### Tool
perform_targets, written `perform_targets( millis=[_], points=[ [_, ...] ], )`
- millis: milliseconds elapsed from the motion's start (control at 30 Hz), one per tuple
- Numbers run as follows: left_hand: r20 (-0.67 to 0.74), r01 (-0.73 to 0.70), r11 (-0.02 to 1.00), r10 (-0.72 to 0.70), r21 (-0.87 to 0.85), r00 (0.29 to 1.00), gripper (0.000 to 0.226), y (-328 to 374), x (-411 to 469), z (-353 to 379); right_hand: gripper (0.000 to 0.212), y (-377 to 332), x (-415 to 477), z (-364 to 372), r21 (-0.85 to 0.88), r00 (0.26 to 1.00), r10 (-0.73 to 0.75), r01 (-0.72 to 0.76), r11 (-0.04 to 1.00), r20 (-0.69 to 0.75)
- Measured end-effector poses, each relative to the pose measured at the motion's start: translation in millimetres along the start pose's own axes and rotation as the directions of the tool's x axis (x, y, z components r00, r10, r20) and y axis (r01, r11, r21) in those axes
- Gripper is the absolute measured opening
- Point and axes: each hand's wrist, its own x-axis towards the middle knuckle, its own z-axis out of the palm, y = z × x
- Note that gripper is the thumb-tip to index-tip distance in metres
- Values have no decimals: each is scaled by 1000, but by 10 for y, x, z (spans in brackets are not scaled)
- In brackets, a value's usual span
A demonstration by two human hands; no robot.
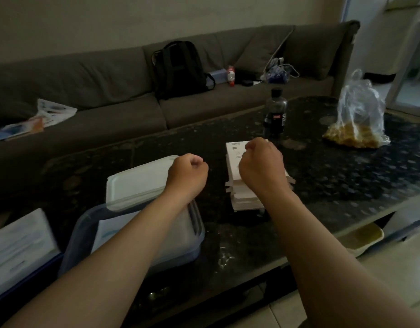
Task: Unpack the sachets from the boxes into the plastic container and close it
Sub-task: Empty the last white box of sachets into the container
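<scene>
At my nine o'clock the plastic container [133, 235] sits under its lid [138, 183]; my left hand [189, 172] is fisted, empty. At twelve, my right hand [261, 159], curled, hovers over light, stiff boxes [235, 162]; I'd pinch their edges.

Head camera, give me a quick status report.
Both hands fisted, left hand and right hand empty. Lid sits skewed on the plastic container, not closed. Stack of white boxes under the right hand.
</scene>
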Motion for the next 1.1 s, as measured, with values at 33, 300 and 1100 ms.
perform_targets(
  millis=[33, 300, 1100],
  points=[
    [-13, -1, 1000, 0, -7, 1000, 18, -46, -8, -105, 29, -114, -48, 62, 32, 999, -13, 12, 999, 31],
    [-236, 60, 995, -79, -84, 969, 14, -638, -97, -1109, 19, -921, -547, 818, 96, 963, -182, 165, 982, 199],
    [-434, 416, 901, -426, -125, 794, 37, -2387, -700, -2920, 53, -2063, -1942, 2620, -43, 474, -362, 651, 758, 802]
  ],
)
